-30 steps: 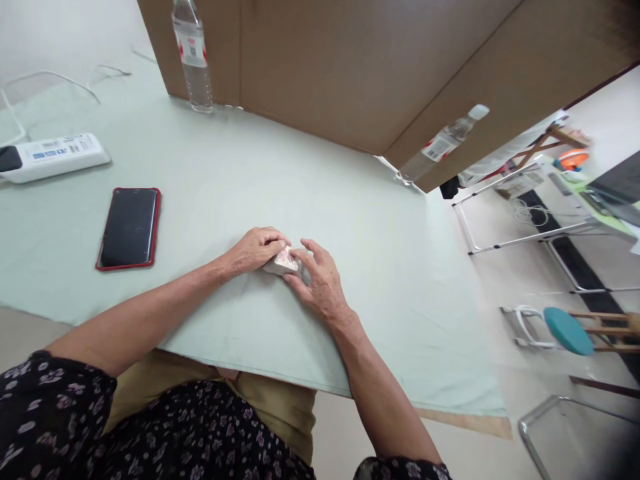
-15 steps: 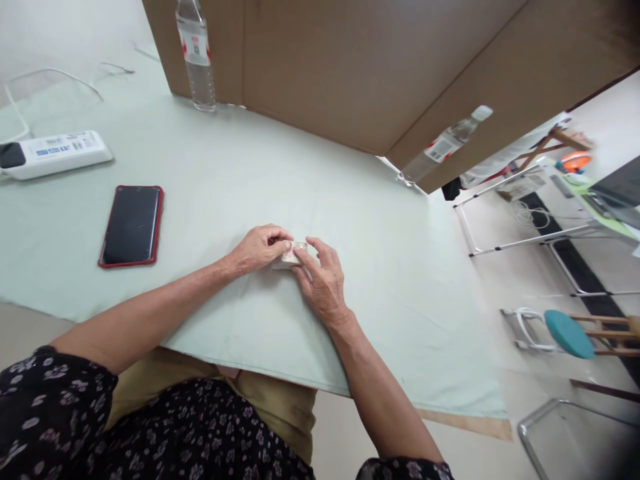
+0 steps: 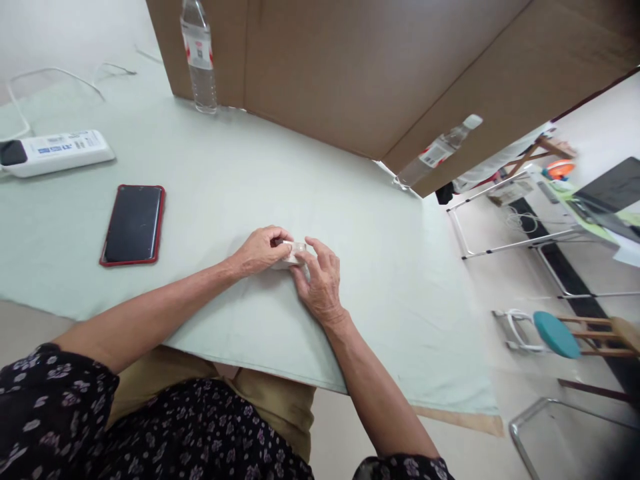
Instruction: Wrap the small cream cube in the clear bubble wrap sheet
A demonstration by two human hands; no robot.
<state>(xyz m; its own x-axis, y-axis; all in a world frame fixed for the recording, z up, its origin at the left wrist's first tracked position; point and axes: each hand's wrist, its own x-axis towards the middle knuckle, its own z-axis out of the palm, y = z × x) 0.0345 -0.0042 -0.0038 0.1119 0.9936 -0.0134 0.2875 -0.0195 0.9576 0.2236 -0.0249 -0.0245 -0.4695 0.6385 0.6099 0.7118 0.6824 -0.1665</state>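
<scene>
You are sitting at a table [image 3: 390, 280] covered with a pale green cloth, and a brown cabinet [image 3: 360, 67] is standing against its far edge. A stool [image 3: 555, 333] with a teal seat is standing on the floor well off to your right. A water bottle [image 3: 199, 57] is standing upright at the foot of the cabinet, and a second bottle [image 3: 437, 152] is showing at the cabinet's corner. A white power strip [image 3: 57, 150] and a dark phone [image 3: 132, 224] in a red case are lying to your left. Your left hand [image 3: 260, 250] and right hand [image 3: 320, 283] are curling closed around a small pale packet [image 3: 293, 252], pinching it between their fingertips just above the cloth, near the table's middle.
</scene>
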